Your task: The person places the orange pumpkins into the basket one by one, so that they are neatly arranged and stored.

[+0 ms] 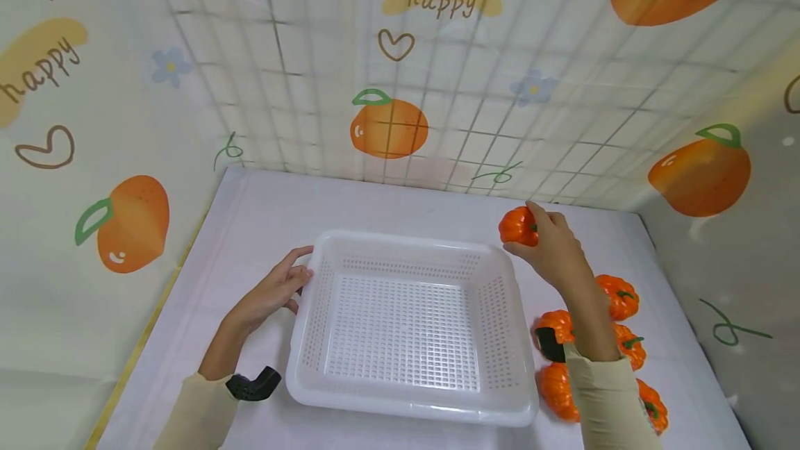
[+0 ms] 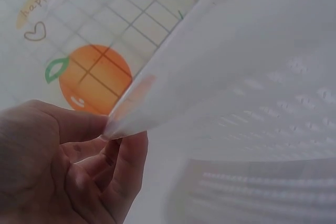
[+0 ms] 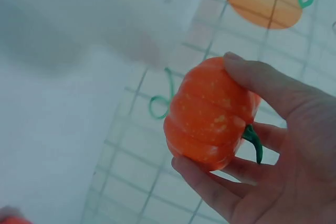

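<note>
A white perforated plastic basket point(image 1: 406, 328) stands in the middle of the table, its inside bare. My left hand point(image 1: 275, 290) pinches the basket's left rim between thumb and fingers, as the left wrist view shows at the rim point(image 2: 134, 114). Beyond the basket's far right corner, my right hand point(image 1: 556, 248) grips a small orange pumpkin point(image 1: 517, 226). In the right wrist view the thumb and fingertips hold this ribbed pumpkin point(image 3: 210, 114) from opposite sides, its green stem toward the palm.
To the right of the basket lie several more orange pumpkins point(image 1: 558, 391), partly hidden under the right forearm. A white cloth covers the table point(image 1: 269, 200). A curtain printed with oranges point(image 1: 390, 129) hangs along the back and sides.
</note>
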Demonstrator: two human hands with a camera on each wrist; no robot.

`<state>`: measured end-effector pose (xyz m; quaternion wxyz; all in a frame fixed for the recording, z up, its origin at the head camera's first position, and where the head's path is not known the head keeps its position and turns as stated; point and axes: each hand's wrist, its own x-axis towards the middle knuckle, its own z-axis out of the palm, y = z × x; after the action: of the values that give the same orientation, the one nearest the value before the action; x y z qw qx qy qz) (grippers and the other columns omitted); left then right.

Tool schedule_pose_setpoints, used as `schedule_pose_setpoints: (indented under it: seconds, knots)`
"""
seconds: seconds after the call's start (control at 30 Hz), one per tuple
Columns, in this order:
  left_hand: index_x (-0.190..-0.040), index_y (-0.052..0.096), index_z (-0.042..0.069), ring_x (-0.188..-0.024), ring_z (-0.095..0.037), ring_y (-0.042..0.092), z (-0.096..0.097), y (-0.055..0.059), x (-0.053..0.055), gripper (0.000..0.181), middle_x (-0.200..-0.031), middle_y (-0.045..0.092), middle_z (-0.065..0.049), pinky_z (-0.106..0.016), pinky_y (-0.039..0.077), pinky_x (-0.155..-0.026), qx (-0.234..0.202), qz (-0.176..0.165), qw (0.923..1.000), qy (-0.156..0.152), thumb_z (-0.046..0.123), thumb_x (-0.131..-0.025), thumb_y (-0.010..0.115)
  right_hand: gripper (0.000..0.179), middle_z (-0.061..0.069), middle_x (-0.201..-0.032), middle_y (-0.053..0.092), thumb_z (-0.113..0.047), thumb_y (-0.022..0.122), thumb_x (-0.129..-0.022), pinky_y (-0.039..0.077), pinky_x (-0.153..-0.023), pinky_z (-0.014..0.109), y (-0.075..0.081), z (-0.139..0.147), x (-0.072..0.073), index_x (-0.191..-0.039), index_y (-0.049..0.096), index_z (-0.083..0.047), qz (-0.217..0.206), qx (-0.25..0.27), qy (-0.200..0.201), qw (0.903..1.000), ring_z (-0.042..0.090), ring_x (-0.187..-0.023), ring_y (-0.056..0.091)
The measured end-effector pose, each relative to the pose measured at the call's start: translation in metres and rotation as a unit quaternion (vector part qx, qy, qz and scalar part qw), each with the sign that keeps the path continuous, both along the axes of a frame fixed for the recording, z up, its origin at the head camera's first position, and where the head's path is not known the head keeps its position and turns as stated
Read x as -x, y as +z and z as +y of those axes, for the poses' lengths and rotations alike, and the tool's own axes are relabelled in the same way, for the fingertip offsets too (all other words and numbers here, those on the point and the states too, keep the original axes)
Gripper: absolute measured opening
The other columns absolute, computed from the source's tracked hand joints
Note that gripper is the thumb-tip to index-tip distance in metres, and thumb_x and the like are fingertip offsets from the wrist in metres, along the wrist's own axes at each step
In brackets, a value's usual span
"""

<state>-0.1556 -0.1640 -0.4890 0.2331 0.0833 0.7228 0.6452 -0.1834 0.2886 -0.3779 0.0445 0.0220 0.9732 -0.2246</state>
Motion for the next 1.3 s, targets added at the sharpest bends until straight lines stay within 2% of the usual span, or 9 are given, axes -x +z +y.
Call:
schedule_pose_setpoints:
  seconds: [0.17, 0.33, 0.63, 0.8, 0.97, 1.3]
  knots:
    - [-0.157, 0.021, 0.015, -0.091, -0.028, 0.062, -0.001, -0.001, 0.001, 0.056, -0.123, 0.058, -0.026, -0.037, 0.057, -0.066, -0.002, 0.001, 1.0, 0.001, 0.021, -0.107, 0.047, 0.087, 0.035, -0.148, 0.027, -0.028, 0.071, -0.093, 0.047, -0.089, 0.068, 0.008, -0.023, 0.001, -0.159, 0.017, -0.009, -0.009, 0.01, 0.03, 0.9995, 0.059, -0.119, 0.044]
    - [-0.157, 0.021, 0.015, -0.091, -0.028, 0.062, -0.002, -0.003, 0.002, 0.057, -0.124, 0.059, -0.026, -0.037, 0.057, -0.066, -0.003, 0.003, 1.0, 0.001, 0.021, -0.107, 0.048, 0.085, 0.031, -0.148, 0.031, -0.026, 0.072, -0.092, 0.05, -0.09, 0.064, 0.007, -0.049, 0.0, -0.159, 0.021, -0.011, -0.003, 0.024, 0.067, 0.9974, 0.054, -0.118, 0.049]
    - [-0.156, 0.023, 0.016, -0.092, -0.028, 0.063, -0.002, -0.004, 0.002, 0.056, -0.125, 0.059, -0.026, -0.038, 0.058, -0.066, -0.013, -0.001, 0.9999, 0.002, 0.022, -0.107, 0.048, 0.083, 0.023, -0.146, 0.038, -0.026, 0.076, -0.089, 0.055, -0.087, 0.056, -0.006, -0.105, -0.005, -0.157, 0.029, -0.017, 0.01, 0.039, 0.133, 0.9902, 0.044, -0.118, 0.055]
    - [-0.156, 0.023, 0.017, -0.093, -0.028, 0.063, -0.001, -0.003, 0.002, 0.056, -0.126, 0.058, -0.028, -0.038, 0.058, -0.066, -0.017, -0.003, 0.9999, 0.002, 0.021, -0.107, 0.048, 0.086, 0.021, -0.145, 0.042, -0.026, 0.079, -0.087, 0.055, -0.088, 0.053, -0.016, -0.124, -0.008, -0.157, 0.03, -0.018, 0.019, 0.043, 0.158, 0.9864, 0.04, -0.117, 0.057]
    - [-0.157, 0.022, 0.017, -0.094, -0.029, 0.063, -0.001, -0.003, 0.002, 0.056, -0.126, 0.059, -0.027, -0.039, 0.058, -0.066, -0.015, 0.0, 0.9999, 0.002, 0.02, -0.107, 0.047, 0.084, 0.018, -0.144, 0.044, -0.027, 0.081, -0.085, 0.056, -0.089, 0.049, -0.027, -0.138, -0.011, -0.153, 0.033, -0.013, 0.033, 0.042, 0.182, 0.9818, 0.037, -0.116, 0.057]
    - [-0.157, 0.021, 0.017, -0.097, -0.029, 0.064, -0.002, -0.003, 0.002, 0.056, -0.127, 0.059, -0.022, -0.042, 0.059, -0.067, -0.014, 0.005, 0.9999, 0.004, 0.019, -0.107, 0.047, 0.071, 0.013, -0.135, 0.05, -0.027, 0.082, -0.083, 0.058, -0.082, 0.043, -0.039, -0.17, -0.017, -0.142, 0.044, -0.015, 0.056, -0.001, 0.248, 0.9671, 0.031, -0.111, 0.055]
